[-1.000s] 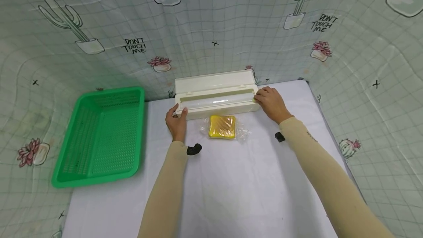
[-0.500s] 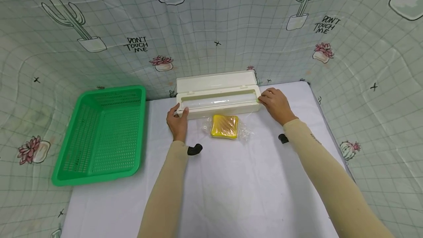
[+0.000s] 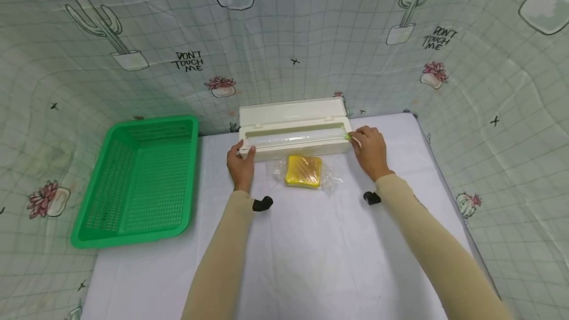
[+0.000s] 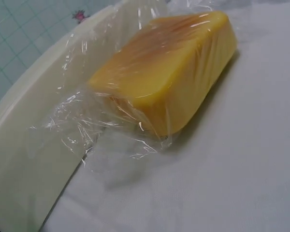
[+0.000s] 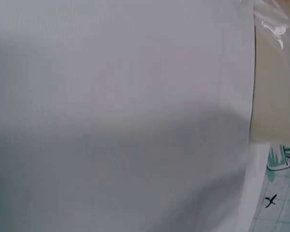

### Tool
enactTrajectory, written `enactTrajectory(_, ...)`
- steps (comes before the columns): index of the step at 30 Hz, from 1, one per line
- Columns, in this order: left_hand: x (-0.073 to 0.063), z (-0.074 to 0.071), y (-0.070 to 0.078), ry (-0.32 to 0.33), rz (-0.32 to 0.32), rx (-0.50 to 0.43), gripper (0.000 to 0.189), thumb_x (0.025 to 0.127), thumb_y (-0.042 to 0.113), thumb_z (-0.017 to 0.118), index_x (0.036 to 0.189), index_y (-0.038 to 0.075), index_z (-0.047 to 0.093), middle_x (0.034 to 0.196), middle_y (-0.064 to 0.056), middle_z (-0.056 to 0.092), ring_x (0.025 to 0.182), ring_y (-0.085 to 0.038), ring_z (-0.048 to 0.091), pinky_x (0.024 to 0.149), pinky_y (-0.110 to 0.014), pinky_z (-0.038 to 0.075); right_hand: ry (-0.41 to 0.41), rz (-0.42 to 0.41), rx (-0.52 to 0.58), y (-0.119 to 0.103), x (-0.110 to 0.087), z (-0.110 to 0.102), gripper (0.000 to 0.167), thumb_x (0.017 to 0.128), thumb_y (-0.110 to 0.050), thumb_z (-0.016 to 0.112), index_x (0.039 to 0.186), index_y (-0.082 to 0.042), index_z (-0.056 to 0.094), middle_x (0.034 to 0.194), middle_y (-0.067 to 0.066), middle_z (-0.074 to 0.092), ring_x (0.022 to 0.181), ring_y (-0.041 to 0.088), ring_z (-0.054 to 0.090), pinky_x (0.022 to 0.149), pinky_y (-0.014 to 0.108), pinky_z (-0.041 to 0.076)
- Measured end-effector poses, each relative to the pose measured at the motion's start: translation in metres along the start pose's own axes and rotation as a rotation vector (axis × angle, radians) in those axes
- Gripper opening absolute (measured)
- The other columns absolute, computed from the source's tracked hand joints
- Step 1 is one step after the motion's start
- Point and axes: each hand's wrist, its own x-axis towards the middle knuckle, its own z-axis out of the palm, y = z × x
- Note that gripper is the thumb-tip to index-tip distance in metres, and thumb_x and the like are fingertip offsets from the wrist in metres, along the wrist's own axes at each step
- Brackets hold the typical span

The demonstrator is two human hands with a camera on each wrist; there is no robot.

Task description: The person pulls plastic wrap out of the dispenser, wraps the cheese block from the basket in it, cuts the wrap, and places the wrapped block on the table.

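Observation:
A cream cling film box (image 3: 302, 150) stands at the back of the table with its lid raised. Inside lies a whitish roll of film (image 3: 293, 137). My left hand (image 3: 240, 166) grips the box's left end, thumb in front and fingers at the side. At the opposite end, my right hand (image 3: 370, 152) pinches a small yellow-green slider (image 3: 347, 137) on the box's front rim. In front of the box rests a yellow, toast-shaped block (image 3: 304, 172) wrapped in clear film. The left wrist view shows this block (image 4: 159, 63) close beside the box (image 4: 19, 183). Neither wrist view shows a hand.
To the left, a green perforated plastic basket (image 3: 191, 177) overlaps the edge of the white-covered table (image 3: 320, 260). A patterned cloth (image 3: 284, 28) hangs behind and around the table. Black camera pieces (image 3: 263, 204) stick out from both wrists.
My right hand has shifted slightly right with the slider, and its wrist has turned and dropped back toward me. The left hand keeps its grip on the box. The head view has shifted a little.

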Motion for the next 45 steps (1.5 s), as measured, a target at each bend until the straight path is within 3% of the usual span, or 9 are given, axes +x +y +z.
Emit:
enactTrajectory(6, -0.015, -0.004, -0.004, -0.001, 0.16, 0.061, 0.049, 0.099, 0.008, 0.074, 0.144, -0.005, 0.06, 0.141, -0.027, 0.047, 0.137, -0.042, 0.044, 0.119, -0.052, 0.033, -0.033, 0.373, 0.182, -0.024, -0.023, 0.003, 0.046, 0.105, -0.013, 0.065, 0.145, 0.006, 0.054, 0.129, 0.027, 0.058, 0.116, 0.043, 0.057, 0.096, 0.055, 0.048)
enactTrajectory(12, -0.037, -0.001, -0.009, 0.042, 0.233, 0.141, 0.039, 0.099, 0.008, 0.074, 0.133, -0.003, 0.058, 0.128, -0.024, 0.048, 0.114, -0.041, 0.048, 0.102, -0.048, 0.041, -0.183, 0.671, 0.385, -0.042, -0.031, 0.001, 0.057, 0.106, -0.02, 0.06, 0.151, 0.009, 0.041, 0.132, 0.029, 0.055, 0.121, 0.044, 0.057, 0.1, 0.055, 0.048)
enactTrajectory(16, -0.047, 0.004, -0.008, -0.013, 0.233, 0.192, 0.034, 0.098, 0.008, 0.074, 0.124, -0.004, 0.056, 0.117, -0.024, 0.053, 0.102, -0.04, 0.052, 0.092, -0.043, 0.043, -0.327, 0.803, 0.484, -0.046, -0.031, 0.001, 0.062, 0.107, -0.028, 0.058, 0.154, 0.007, 0.038, 0.138, 0.028, 0.056, 0.127, 0.042, 0.057, 0.102, 0.05, 0.049)
enactTrajectory(19, -0.05, 0.009, -0.004, -0.122, 0.173, 0.235, 0.033, 0.1, 0.013, 0.072, 0.124, -0.003, 0.056, 0.114, -0.023, 0.058, 0.099, -0.037, 0.055, 0.091, -0.044, 0.047, -0.402, 0.848, 0.553, -0.047, -0.031, 0.003, 0.064, 0.108, -0.031, 0.059, 0.156, 0.006, 0.037, 0.141, 0.026, 0.053, 0.128, 0.037, 0.055, 0.103, 0.045, 0.048)
enactTrajectory(24, -0.05, 0.019, 0.0, -0.329, -0.026, 0.318, 0.05, 0.103, 0.028, 0.07, 0.139, 0.001, 0.051, 0.124, -0.02, 0.062, 0.111, -0.036, 0.06, 0.098, -0.048, 0.051, -0.461, 0.886, 0.634, -0.051, -0.03, 0.007, 0.068, 0.106, -0.032, 0.063, 0.157, 0.005, 0.036, 0.141, 0.024, 0.053, 0.124, 0.032, 0.054, 0.106, 0.041, 0.047)
enactTrajectory(28, -0.048, 0.024, 0.002, -0.431, -0.132, 0.334, 0.064, 0.103, 0.038, 0.068, 0.15, 0.004, 0.041, 0.135, -0.021, 0.06, 0.122, -0.039, 0.059, 0.106, -0.052, 0.048, -0.505, 0.893, 0.663, -0.055, -0.029, 0.012, 0.074, 0.105, -0.035, 0.064, 0.159, 0.005, 0.033, 0.143, 0.024, 0.054, 0.128, 0.034, 0.053, 0.112, 0.046, 0.045)
enactTrajectory(33, -0.046, 0.026, 0.001, -0.496, -0.155, 0.331, 0.075, 0.101, 0.041, 0.069, 0.157, 0.005, 0.035, 0.141, -0.025, 0.057, 0.129, -0.041, 0.056, 0.111, -0.055, 0.044, -0.522, 0.87, 0.707, -0.061, -0.029, 0.019, 0.075, 0.105, -0.033, 0.066, 0.159, 0.007, 0.032, 0.146, 0.028, 0.056, 0.132, 0.038, 0.056, 0.112, 0.047, 0.046)
enactTrajectory(41, -0.045, 0.026, 0.001, -0.582, -0.158, 0.288, 0.071, 0.101, 0.032, 0.071, 0.155, 0.001, 0.037, 0.151, -0.03, 0.05, 0.142, -0.042, 0.048, 0.118, -0.056, 0.037, -0.517, 0.843, 0.742, -0.071, -0.028, 0.025, 0.075, 0.101, -0.028, 0.072, 0.157, 0.005, 0.035, 0.143, 0.029, 0.059, 0.133, 0.039, 0.056, 0.115, 0.05, 0.043)
enactTrajectory(45, -0.047, 0.026, 0.001, -0.624, -0.136, 0.25, 0.066, 0.1, 0.023, 0.072, 0.151, -0.001, 0.04, 0.152, -0.027, 0.05, 0.143, -0.041, 0.047, 0.12, -0.055, 0.036, -0.495, 0.814, 0.753, -0.077, -0.029, 0.027, 0.07, 0.099, -0.023, 0.075, 0.153, 0.005, 0.04, 0.135, 0.028, 0.063, 0.124, 0.035, 0.06, 0.106, 0.041, 0.047)
